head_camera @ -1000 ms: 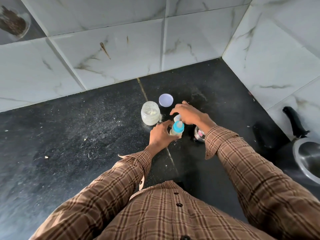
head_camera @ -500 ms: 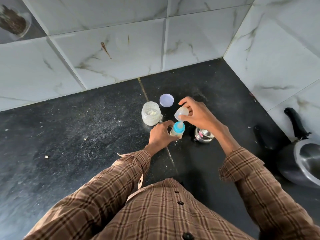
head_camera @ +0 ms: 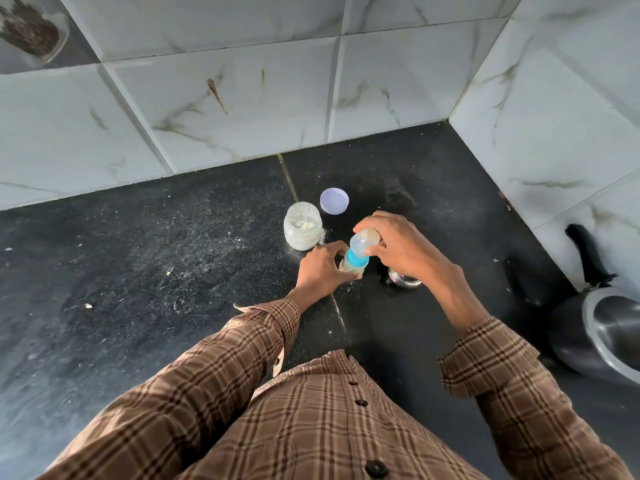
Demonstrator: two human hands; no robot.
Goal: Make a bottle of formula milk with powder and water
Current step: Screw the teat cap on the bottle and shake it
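Note:
A small baby bottle [head_camera: 350, 267] with a blue collar stands on the black counter, and my left hand [head_camera: 320, 271] grips its body. My right hand [head_camera: 398, 245] holds the bottle's clear cap [head_camera: 363, 241] down over the blue collar. Just behind stands an open glass jar of white powder [head_camera: 302, 226]. Its pale lilac lid [head_camera: 334, 201] lies flat beside it. A small steel cup [head_camera: 403, 282] sits under my right wrist, mostly hidden.
The black stone counter [head_camera: 156, 271] is dusted with spilled powder and meets marble-tiled walls at the back and right. A steel pan with a black handle [head_camera: 609, 327] stands at the right edge. A jar of dark grains [head_camera: 31, 32] is at the top left.
My right hand lifted the clear cap from beside the bottle and brought it down over the blue collar. My left hand has kept its hold on the bottle.

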